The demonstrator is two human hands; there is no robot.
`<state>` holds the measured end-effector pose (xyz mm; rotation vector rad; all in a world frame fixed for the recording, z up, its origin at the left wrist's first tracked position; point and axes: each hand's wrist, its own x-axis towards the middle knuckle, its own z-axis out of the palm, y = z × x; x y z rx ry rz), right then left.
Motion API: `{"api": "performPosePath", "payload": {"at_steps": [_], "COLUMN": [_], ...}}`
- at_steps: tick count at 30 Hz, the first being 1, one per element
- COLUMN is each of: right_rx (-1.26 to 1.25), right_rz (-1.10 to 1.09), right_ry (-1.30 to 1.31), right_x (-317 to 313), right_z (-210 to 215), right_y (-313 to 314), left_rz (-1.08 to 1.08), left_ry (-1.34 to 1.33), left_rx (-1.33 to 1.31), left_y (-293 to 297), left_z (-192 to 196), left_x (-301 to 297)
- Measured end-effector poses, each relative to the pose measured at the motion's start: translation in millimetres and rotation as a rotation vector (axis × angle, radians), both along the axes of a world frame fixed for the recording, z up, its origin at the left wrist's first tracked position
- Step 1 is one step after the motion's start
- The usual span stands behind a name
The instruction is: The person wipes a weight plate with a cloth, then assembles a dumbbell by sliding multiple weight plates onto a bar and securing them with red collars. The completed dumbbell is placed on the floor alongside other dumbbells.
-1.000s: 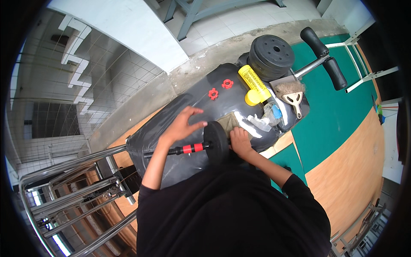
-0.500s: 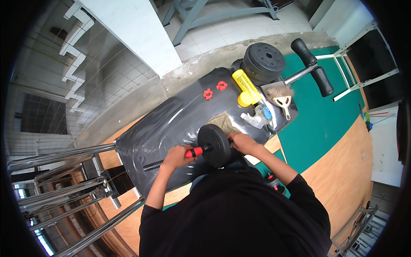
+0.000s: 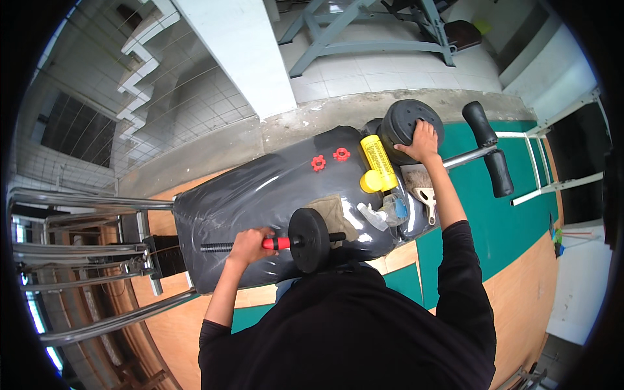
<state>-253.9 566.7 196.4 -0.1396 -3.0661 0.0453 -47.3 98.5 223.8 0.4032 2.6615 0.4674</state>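
My left hand (image 3: 249,246) is closed around the red grip of a dumbbell bar (image 3: 279,243), whose threaded black end (image 3: 216,247) sticks out to the left. One black weight plate (image 3: 309,240) sits on the bar's other side, with a short bare end beyond it. My right hand (image 3: 424,143) lies with fingers apart on the top of a stack of black weight plates (image 3: 399,120) at the bench's far right. Two red star-shaped collar nuts (image 3: 318,163) rest on the plastic-covered black bench (image 3: 253,188).
Between my hands lie a brown cloth (image 3: 338,211), a yellow canister (image 3: 377,162), its yellow cap (image 3: 371,181), a clear spray bottle (image 3: 390,212) and a brush (image 3: 422,188). Padded leg rollers (image 3: 482,123) stand right of the bench. Chrome bars (image 3: 91,199) extend at left.
My right hand has left the dumbbell and reached far right onto the plate stack. The left hand still holds the dumbbell, now slightly lower and further left. The whole view has shifted.
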Motion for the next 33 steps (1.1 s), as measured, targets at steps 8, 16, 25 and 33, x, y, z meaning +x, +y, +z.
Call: {"api": "performPosePath", "payload": {"at_steps": [8, 16, 25, 33], "right_rx": [-0.114, -0.322, -1.723, -2.053], "right_rz": [0.115, -0.019, -0.056, 0.052], "right_ry": [0.005, 0.007, -0.199, -0.887], "right_x": [-13.0, -3.9, 92.6, 151.3], "right_z": [10.4, 37.9, 114.7, 143.6], "right_y": [9.1, 6.1, -119.4, -307.3], "left_rz": [0.001, 0.005, 0.209, 0.174], "left_ry": [0.185, 0.298, 0.270, 0.573], "left_rx": [-0.047, 0.002, 0.480, 0.554], "left_y": [-5.5, -8.8, 2.0, -10.1], "left_z": [-3.8, -8.0, 35.6, 88.8], "left_x": [29.4, 36.6, 27.9, 40.2]}}
